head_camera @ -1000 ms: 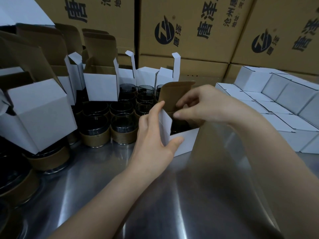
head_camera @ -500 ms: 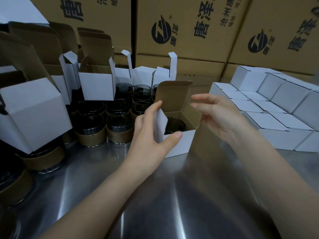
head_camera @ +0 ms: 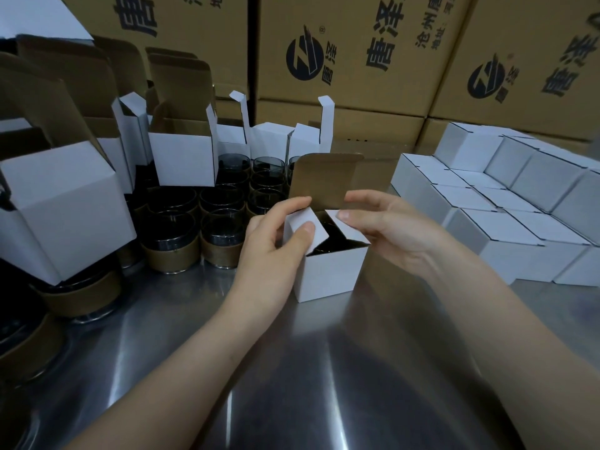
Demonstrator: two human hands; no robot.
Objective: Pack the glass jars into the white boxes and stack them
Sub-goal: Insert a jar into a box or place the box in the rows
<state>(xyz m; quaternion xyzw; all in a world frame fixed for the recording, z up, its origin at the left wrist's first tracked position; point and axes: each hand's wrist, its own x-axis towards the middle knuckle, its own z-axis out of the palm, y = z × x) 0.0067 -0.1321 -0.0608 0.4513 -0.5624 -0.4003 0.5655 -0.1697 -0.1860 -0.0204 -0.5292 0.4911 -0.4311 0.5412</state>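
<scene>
A small white box stands on the steel table in the middle, its brown-lined lid upright behind. A dark glass jar sits inside, partly hidden by the flaps. My left hand grips the box's left side and its thumb presses the left side flap inward. My right hand holds the right side and its thumb pushes the right flap down. Several more glass jars with brown paper bands stand to the left. Closed white boxes are stacked in rows on the right.
Several open white boxes with raised flaps stand behind and over the jars at left. Large brown printed cartons form a wall along the back. The steel table reaches toward me.
Both thumbs have folded the two side flaps inward over the jar. My right hand has come back from beside the box onto its right flap.
</scene>
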